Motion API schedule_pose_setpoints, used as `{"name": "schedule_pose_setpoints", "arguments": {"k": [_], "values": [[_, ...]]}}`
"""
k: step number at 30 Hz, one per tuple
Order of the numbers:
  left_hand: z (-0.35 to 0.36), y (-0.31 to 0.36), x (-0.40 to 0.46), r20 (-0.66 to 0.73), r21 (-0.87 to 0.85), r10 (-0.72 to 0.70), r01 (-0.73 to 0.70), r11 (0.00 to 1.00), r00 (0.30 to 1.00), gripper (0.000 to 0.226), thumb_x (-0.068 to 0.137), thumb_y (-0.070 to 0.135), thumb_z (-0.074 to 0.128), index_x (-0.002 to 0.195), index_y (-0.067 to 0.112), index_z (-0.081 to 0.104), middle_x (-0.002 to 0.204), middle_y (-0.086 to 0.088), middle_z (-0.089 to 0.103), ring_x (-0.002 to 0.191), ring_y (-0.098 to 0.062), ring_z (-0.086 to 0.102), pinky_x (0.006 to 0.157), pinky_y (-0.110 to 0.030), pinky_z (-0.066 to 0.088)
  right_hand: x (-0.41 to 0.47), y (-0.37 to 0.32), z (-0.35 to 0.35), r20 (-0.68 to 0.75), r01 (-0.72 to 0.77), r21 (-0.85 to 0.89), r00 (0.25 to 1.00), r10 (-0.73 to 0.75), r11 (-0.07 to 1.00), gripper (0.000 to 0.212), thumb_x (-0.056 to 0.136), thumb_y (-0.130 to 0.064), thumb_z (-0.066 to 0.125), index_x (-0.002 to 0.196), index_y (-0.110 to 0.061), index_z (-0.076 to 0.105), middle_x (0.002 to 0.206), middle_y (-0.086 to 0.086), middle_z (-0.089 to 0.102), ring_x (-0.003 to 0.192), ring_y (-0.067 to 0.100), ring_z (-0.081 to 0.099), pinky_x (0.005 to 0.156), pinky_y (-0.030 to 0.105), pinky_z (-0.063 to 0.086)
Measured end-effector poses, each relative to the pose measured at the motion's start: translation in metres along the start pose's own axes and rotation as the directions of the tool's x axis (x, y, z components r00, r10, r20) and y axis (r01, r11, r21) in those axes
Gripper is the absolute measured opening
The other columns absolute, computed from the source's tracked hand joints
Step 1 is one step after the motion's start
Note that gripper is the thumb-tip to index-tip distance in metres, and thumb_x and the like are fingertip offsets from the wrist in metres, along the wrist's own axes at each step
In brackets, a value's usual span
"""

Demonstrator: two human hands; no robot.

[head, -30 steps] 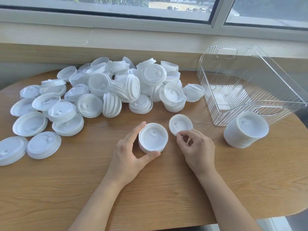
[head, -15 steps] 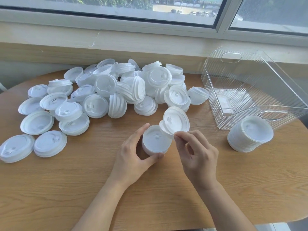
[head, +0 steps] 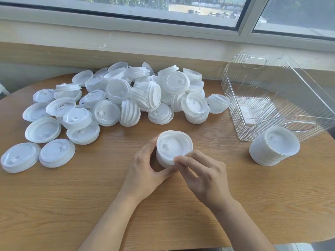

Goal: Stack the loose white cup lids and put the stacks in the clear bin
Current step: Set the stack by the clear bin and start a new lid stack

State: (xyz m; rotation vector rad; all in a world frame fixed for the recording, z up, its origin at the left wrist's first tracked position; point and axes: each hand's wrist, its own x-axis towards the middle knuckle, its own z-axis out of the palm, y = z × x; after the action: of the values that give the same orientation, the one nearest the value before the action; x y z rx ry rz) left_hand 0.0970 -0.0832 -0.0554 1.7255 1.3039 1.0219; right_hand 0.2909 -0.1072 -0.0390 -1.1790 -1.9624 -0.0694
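Lid point(head: 173, 144) now atop stack point(head: 163, 159); both hands curled, gripping.

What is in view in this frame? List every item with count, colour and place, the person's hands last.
loose lids: dozens, too many to count, white, heaped across the table's far left and centre.
small stack: one, white, table centre, held between both hands.
finished stack: one, white, on the table right against the bin's near wall.
clear bin: one, transparent and ribbed, far right; holds no lids.
table: one, light wood.
window: grey frame, behind the sill.
left hand: curled round the small stack's side.
right hand: pinches the top lid's near rim.
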Motion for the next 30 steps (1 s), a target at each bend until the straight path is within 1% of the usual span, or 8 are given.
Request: {"name": "schedule_pose_setpoints", "arguments": {"k": [3,5,7,10,18,23,27,30], "values": [[-0.001,0.0,0.0,0.009,0.001,0.011,-0.011,1.0,1.0,0.092,0.071,0.059,0.088,0.15,0.035,0.049,0.138,0.022,0.063,0.13,-0.004,0.059,0.108,-0.036,0.05,0.0,0.0,-0.001,-0.026,-0.048,0.036,0.998,0.049,0.998,0.013,0.098,-0.029,0.075,0.107,-0.022,0.08,0.088,-0.012,0.065,0.069,0.0,0.057,0.053,0.028,0.048],[-0.001,-0.002,-0.001,0.01,0.0,0.004,-0.004,1.0,1.0,0.101,0.066,0.065,0.088,0.153,0.038,0.045,0.14,0.023,0.061,0.128,0.0,0.058,0.108,-0.026,0.048,0.002,0.001,-0.002,-0.073,-0.165,0.102,0.982,0.173,0.981,0.022,0.099,-0.035,0.071,0.114,-0.021,0.078,0.086,-0.015,0.058,0.068,-0.004,0.05,0.056,0.024,0.047],[-0.002,-0.002,-0.002,0.004,-0.026,-0.008,0.008,1.0,1.0,0.107,0.063,0.067,0.087,0.155,0.04,0.041,0.14,0.024,0.06,0.124,0.004,0.059,0.104,-0.014,0.043,0.005,0.005,-0.003,-0.099,-0.312,0.149,0.939,0.328,0.938,0.027,0.1,-0.037,0.066,0.121,-0.022,0.075,0.085,-0.017,0.052,0.066,0.005,0.05,0.058,0.026,0.046],[-0.004,-0.001,-0.005,0.0,-0.078,-0.009,0.009,0.997,1.0,0.105,0.067,0.073,0.083,0.156,0.045,0.037,0.141,0.024,0.06,0.124,0.0,0.06,0.103,-0.012,0.042,0.007,0.01,-0.001,-0.042,-0.457,0.194,0.88,0.473,0.868,0.033,0.101,-0.039,0.062,0.131,-0.026,0.07,0.086,-0.012,0.053,0.068,0.019,0.052,0.061,0.027,0.046],[-0.006,0.001,-0.005,-0.032,-0.068,0.025,-0.027,0.997,0.999,0.074,0.083,0.061,0.075,0.149,0.042,0.051,0.143,0.025,0.059,0.131,-0.01,0.059,0.111,-0.026,0.044,0.001,0.005,0.008,0.068,-0.521,0.196,0.853,0.518,0.831,0.027,0.108,-0.034,0.056,0.129,-0.032,0.073,0.089,-0.017,0.058,0.074,0.015,0.056,0.068,0.015,0.041],[-0.006,0.001,-0.004,-0.009,-0.065,0.016,-0.016,0.998,1.0,0.076,0.083,0.063,0.073,0.152,0.041,0.048,0.144,0.024,0.059,0.13,-0.006,0.059,0.108,-0.018,0.043,0.003,0.007,0.007,0.095,-0.536,0.198,0.844,0.528,0.821,0.026,0.105,-0.031,0.057,0.123,-0.037,0.075,0.084,-0.017,0.057,0.073,0.015,0.056,0.068,0.019,0.041],[-0.005,0.001,-0.004,-0.004,-0.049,0.008,-0.008,0.999,1.0,0.078,0.083,0.066,0.071,0.153,0.043,0.046,0.145,0.026,0.057,0.126,-0.004,0.06,0.105,-0.011,0.04,0.007,0.009,0.005,0.086,-0.532,0.218,0.845,0.527,0.818,0.033,0.102,-0.018,0.067,0.13,-0.034,0.072,0.093,-0.014,0.062,0.074,0.016,0.058,0.068,0.018,0.045],[-0.006,0.0,-0.004,-0.007,-0.045,0.002,-0.002,0.999,1.0,0.078,0.083,0.066,0.071,0.153,0.044,0.045,0.143,0.024,0.059,0.125,-0.007,0.062,0.104,-0.012,0.042,0.007,0.008,0.007,0.105,-0.527,0.211,0.85,0.517,0.823,0.032,0.103,-0.019,0.065,0.129,-0.035,0.073,0.097,-0.015,0.065,0.075,0.016,0.059,0.067,0.024,0.048]]}}
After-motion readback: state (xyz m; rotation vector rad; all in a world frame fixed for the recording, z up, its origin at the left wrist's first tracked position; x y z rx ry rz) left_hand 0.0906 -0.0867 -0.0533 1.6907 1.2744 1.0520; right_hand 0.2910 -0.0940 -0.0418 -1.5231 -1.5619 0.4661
